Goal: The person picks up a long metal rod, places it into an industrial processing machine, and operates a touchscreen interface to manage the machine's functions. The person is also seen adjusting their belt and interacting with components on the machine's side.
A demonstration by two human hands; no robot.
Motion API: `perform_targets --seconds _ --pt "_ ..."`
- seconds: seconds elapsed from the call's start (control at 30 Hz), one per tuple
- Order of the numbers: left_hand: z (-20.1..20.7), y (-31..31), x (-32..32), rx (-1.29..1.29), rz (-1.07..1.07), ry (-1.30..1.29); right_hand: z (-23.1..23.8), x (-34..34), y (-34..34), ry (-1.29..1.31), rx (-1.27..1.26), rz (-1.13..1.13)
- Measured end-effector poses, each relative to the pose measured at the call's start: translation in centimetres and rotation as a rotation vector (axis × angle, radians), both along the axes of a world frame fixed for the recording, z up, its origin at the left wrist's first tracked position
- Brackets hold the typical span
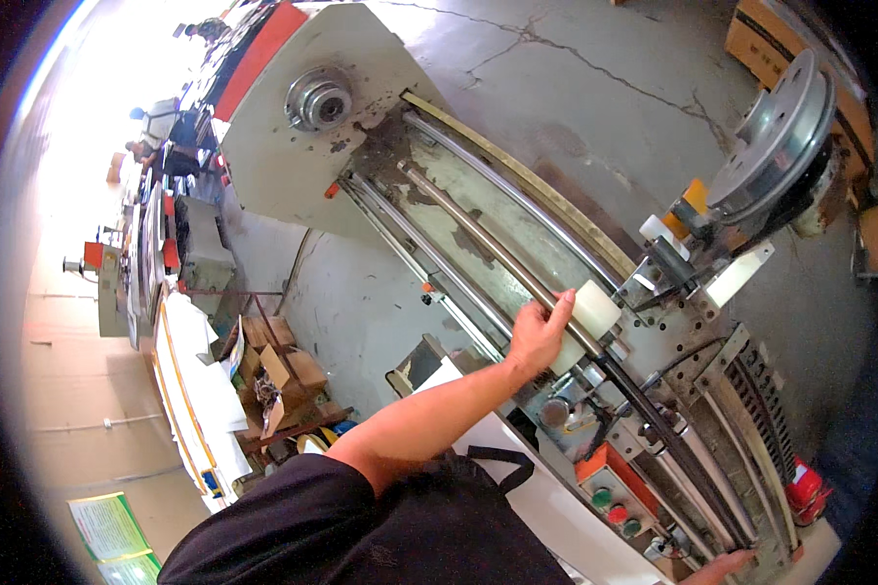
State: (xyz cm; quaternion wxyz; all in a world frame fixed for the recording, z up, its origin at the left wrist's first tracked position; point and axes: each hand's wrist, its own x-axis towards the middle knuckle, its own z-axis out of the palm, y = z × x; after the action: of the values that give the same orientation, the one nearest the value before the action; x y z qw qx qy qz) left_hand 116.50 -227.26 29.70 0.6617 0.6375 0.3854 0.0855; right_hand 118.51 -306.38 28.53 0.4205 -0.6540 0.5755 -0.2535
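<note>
My left hand (538,336) is closed around a long metal rod (483,237), its thumb lying over the top. The rod slants across a large machine, bare metal at the far end and dark towards me. Just beside that hand, a thick white roller (595,306) sits under the rod. My right hand (724,567) shows only in part at the lower right, close to the rod's dark near end. Its grip is mostly cut off by the picture's edge, so I cannot tell whether it is closed.
Rails (517,183) run along the machine to its grey end housing (312,146). An orange control box (610,490) with buttons is near my body. A metal flanged wheel (776,146) stands at right. Cardboard boxes (288,370) lie left; people are at the far left.
</note>
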Motion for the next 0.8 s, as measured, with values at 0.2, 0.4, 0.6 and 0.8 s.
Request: perform_targets --seconds 0.2,0.4,0.6,0.8 --pt "1.6 0.5 -0.2 0.123 -0.029 0.145 -0.2 0.2 4.3 0.032 -0.068 -0.011" --pt "1.7 0.7 0.1 0.23 0.055 0.063 -0.7 -0.9 1.9 -0.043 -0.099 0.025" --pt "2.3 0.8 0.4 0.138 0.089 0.0 -1.2 -1.1 2.2 0.115 -0.231 0.004" --pt "3.4 0.2 0.6 0.187 0.126 0.018 1.4 -0.6 7.3 -0.019 0.002 -0.009"
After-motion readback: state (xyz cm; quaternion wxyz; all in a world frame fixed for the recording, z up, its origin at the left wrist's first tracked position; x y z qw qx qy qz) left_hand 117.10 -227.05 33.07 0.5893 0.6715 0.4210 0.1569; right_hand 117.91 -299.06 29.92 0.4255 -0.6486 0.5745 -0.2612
